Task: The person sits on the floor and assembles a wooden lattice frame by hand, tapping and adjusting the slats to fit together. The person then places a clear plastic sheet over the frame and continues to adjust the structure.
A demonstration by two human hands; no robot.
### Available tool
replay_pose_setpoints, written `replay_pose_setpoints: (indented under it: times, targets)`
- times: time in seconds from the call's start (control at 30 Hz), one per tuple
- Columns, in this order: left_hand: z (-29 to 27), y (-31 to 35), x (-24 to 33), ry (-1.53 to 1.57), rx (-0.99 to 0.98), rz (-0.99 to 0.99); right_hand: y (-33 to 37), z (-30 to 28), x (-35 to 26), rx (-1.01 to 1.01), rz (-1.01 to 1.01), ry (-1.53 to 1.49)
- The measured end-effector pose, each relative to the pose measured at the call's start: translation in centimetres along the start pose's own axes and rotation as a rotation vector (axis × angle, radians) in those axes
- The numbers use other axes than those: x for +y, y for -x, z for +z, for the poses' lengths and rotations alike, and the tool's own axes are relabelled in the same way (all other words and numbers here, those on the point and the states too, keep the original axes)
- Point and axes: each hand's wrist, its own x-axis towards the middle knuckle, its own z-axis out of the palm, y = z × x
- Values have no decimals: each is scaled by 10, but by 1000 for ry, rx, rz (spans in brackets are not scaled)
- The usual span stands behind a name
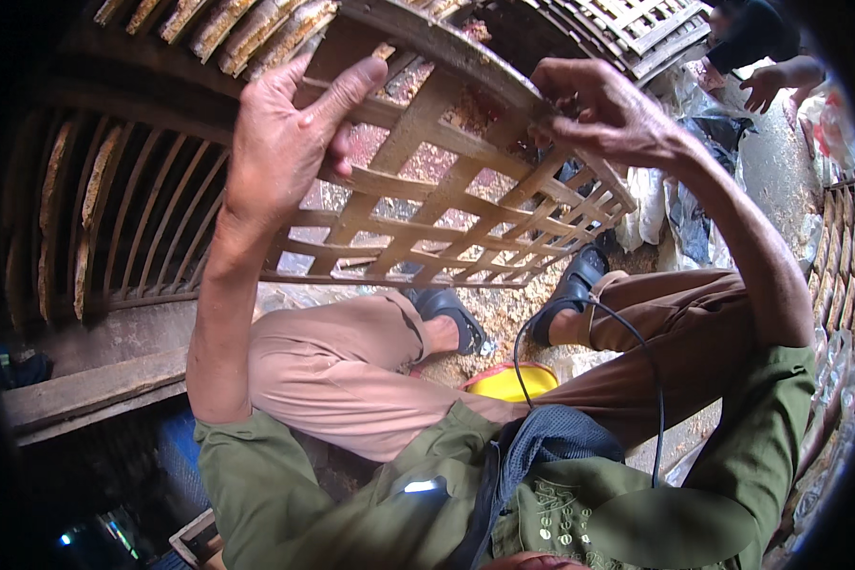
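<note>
A light brown lattice rack [413, 123] of woven flat strips, bamboo by its look, is held tilted in front of me above my feet. My left hand [277, 142] is at its left side, the thumb stretched along the near face and the other fingers partly hidden, curled at the strips. At the upper right, my right hand [617, 116] has its fingers bent closed at the rack's curved rim. Its fingertips are in shadow, so anything small between them cannot be made out.
Racks of slats with yellowish crusted edges [84, 214] stand at the left. More lattice racks [636, 28] are stacked at the top right, near another person's hand [779, 84]. A yellow container [513, 382] sits between my legs. Crumbly bits and plastic sheets [646, 204] cover the floor.
</note>
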Motion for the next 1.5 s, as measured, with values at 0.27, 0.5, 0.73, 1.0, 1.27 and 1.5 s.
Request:
replay_pose_setpoints:
  times: [0.27, 0.5, 0.73, 1.0, 1.27, 1.5]
  targets:
    - [9, 2, 7, -65, 59, -153, 0, 7, -6, 123, -174, 647]
    - [7, -2, 1, -31, 43, -101, 3, 2, -21, 179, -202, 663]
    - [-4, 0, 7, -7, -16, -48, 1, 0, -25, 30, -16, 527]
    - [-5, 4, 4, -8, -100, 97, -1, 3, -19, -113, 127, 374]
    - [-55, -14, 0, -366, 328, 623, -15, 10, -13, 359, 146, -60]
    - [-66, -29, -77, 162, 342, -82, -2, -56, 21, 778, 255, -245]
